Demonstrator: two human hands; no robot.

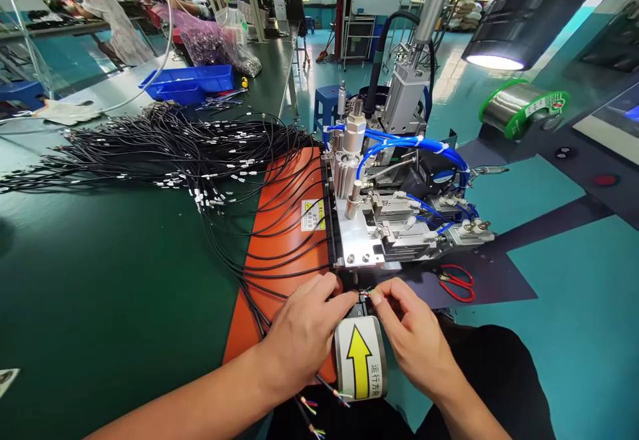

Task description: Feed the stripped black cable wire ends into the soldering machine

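My left hand (307,320) is closed at the front of the metal machine (349,227), its thumb and fingers pressed around the end of a black cable. Thin coloured wires (365,293) stick out of that end, and the fingertips of my right hand (417,340) pinch them. Just below both hands sits a plate with a yellow arrow (359,360). More stripped cable ends (312,410) with fanned coloured wires hang beneath my left forearm. Several black cables (284,257) run across the orange panel (272,200) into the machine's side.
A large heap of black cables (174,140) covers the green bench (124,260). Behind it stands a blue tray (200,80). Red-handled scissors (456,283) lie right of the machine, below a solder spool (522,107) and a lamp (509,27). Other people work at the far left.
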